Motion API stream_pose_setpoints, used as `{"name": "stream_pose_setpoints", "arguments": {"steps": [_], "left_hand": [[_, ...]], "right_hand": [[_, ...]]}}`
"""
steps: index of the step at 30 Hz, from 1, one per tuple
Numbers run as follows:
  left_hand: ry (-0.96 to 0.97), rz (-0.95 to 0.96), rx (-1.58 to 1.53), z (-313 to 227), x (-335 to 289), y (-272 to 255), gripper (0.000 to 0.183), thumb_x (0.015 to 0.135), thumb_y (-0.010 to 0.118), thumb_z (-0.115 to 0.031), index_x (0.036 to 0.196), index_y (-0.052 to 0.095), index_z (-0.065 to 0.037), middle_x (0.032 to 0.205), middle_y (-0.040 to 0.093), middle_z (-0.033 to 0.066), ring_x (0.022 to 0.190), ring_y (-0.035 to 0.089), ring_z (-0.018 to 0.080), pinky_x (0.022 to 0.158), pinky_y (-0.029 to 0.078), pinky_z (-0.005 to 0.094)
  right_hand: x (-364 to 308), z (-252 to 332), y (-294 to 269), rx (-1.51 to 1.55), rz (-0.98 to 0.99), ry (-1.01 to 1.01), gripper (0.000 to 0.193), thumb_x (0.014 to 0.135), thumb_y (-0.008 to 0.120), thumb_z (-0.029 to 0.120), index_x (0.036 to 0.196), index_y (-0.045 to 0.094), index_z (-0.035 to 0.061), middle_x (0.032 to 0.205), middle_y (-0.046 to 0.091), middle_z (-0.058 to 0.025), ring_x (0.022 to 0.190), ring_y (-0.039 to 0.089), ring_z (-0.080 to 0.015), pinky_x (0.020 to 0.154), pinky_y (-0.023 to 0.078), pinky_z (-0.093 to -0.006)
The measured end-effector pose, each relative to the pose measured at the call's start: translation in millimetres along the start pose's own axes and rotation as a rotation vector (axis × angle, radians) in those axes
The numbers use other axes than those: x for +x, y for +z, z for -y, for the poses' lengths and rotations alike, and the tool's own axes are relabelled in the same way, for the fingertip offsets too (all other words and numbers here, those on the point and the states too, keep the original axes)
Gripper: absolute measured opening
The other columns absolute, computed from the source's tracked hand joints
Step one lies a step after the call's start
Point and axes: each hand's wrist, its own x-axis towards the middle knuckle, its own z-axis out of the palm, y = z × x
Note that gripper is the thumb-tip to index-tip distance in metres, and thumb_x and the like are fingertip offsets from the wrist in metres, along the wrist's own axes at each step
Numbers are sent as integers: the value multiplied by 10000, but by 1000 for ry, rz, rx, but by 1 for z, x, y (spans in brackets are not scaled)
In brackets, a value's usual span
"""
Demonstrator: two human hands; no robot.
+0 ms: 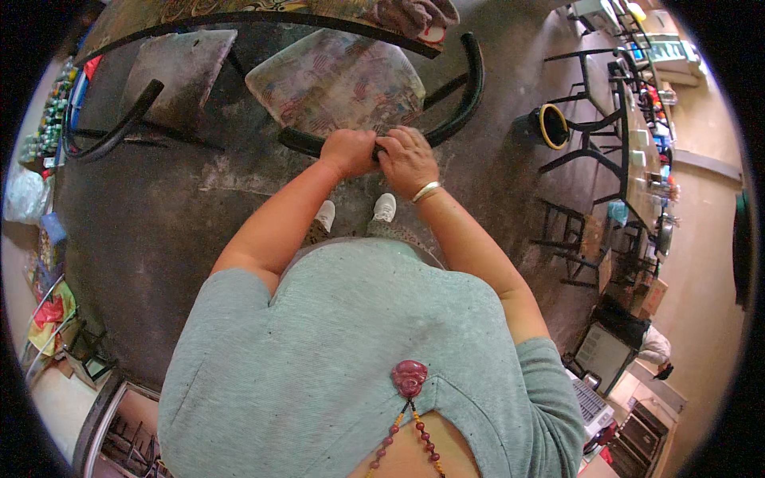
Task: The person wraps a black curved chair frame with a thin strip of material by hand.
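Observation:
A chair stands in front of me, its curved black back rail (475, 88) toward me and its worn, patterned seat (339, 80) beyond. My left hand (349, 151) is closed in a fist around the middle of the rail. Right beside it, my right hand (409, 162) has its fingers curled over the same rail. The two hands touch or nearly touch, and they hide the rail's middle. A pale bangle (426, 191) circles my right wrist.
A table edge (319, 22) lies past the seat, with a brown cloth (410, 16) on it. Another chair (171, 76) stands to the left. At right are a dark bucket with a yellow rim (554, 126), several black-framed chairs and a long table. Bottles (52, 111) line the far left.

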Motion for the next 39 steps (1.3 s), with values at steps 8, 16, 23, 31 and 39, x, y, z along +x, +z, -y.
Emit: {"name": "stream_pose_setpoints", "arguments": {"steps": [8,16,23,31,39], "left_hand": [[47,-37,11,-7,-2,-5,432,638,687,-447,776,555,-59,734,617,117,691,604,309,619,485,421],[49,-114,-53,9,4,15,403,647,653,-445,779,556,-77,742,616,128,675,604,321,608,482,431],[73,-106,-9,-7,1,-4,384,631,686,-411,756,547,-76,721,601,105,659,601,284,595,486,405],[79,-133,82,-6,7,2,394,666,659,-447,738,535,-80,687,585,97,603,582,277,569,462,387],[23,-14,88,-9,11,-5,421,635,671,-472,710,511,-89,641,533,80,612,547,272,580,437,401]], "right_hand": [[22,-103,-47,-436,74,242,212,750,518,281,820,641,123,889,588,-68,916,509,-237,842,368,-383],[10,3,8,-32,-132,-80,119,706,577,206,756,579,98,750,555,-67,823,539,-271,843,410,-392],[14,-46,-18,-247,55,170,160,714,565,264,755,627,123,870,605,-41,917,533,-233,948,335,-418],[55,-151,-53,-435,306,297,243,741,528,338,842,663,162,1023,585,-13,1066,470,-218,1021,244,-428],[117,-276,-38,-304,252,185,181,763,552,248,904,640,176,1140,525,-3,1047,490,-255,860,432,-370]]}}
